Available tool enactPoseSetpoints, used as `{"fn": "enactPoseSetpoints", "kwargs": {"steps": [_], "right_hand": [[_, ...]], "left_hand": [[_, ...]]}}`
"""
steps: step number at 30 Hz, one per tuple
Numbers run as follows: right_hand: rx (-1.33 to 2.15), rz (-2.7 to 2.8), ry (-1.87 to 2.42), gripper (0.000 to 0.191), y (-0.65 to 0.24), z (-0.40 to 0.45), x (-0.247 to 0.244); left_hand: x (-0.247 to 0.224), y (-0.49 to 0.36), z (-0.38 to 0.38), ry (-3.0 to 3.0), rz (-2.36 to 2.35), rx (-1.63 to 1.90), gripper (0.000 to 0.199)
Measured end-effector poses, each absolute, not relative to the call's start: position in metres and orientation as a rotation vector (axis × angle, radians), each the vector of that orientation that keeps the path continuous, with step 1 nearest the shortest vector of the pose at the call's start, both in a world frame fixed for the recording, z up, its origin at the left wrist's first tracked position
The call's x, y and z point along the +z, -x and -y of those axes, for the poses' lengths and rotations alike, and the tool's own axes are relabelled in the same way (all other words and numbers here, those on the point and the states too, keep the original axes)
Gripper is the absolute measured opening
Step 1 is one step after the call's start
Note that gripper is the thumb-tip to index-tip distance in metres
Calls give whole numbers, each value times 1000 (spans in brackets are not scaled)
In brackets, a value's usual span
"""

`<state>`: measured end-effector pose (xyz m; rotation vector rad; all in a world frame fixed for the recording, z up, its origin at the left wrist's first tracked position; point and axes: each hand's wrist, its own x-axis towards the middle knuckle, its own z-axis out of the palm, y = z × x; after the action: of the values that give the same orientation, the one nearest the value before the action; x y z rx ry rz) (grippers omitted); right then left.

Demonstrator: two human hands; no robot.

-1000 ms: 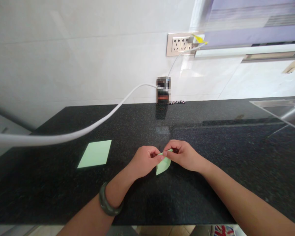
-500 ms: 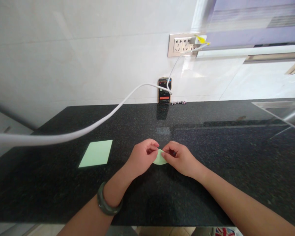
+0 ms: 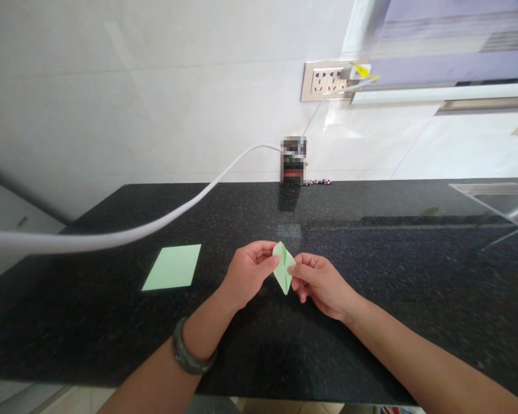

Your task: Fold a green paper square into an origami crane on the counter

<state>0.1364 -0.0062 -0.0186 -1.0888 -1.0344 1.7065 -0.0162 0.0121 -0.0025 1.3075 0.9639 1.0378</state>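
Folded paper (image 3: 282,272) | sheet (image 3: 172,267) left, cable (image 3: 194,199) far left | long axis near-far, tip near | left hand (image 3: 251,275), right hand (image 3: 324,286) pinch sides

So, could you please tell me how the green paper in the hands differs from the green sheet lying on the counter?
The held paper is creased and bent, while the green sheet lies flat. The held paper is pinched by the fingers of the left hand and right hand; the green sheet rests untouched on the counter. The held paper also looks smaller in the view than the green sheet. Both are pale green.
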Motion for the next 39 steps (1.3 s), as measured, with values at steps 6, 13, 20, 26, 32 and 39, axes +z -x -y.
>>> {"fn": "enactPoseSetpoints", "kwargs": {"steps": [6,13,20,26,32,39], "right_hand": [[1761,1070,1077,11,-135,8,-23],[1758,1137,1089,13,-135,8,-23],[1749,1151,1090,14,-135,10,-23],[1736,1132,1084,20,-134,10,-23],[1762,1160,1112,19,-132,9,-21],[1792,1127,1097,18,-133,9,-21]], "left_hand": [[-3,17,-11,-1381,-1039,1009,14],[-4,18,-11,-1415,-1078,1012,20],[-7,15,-10,-1323,-1095,1012,29],[-8,12,-6,-1373,-1075,989,30],[-17,7,-3,-1457,-1182,992,30],[-16,5,-2,-1383,-1144,978,29]]}}
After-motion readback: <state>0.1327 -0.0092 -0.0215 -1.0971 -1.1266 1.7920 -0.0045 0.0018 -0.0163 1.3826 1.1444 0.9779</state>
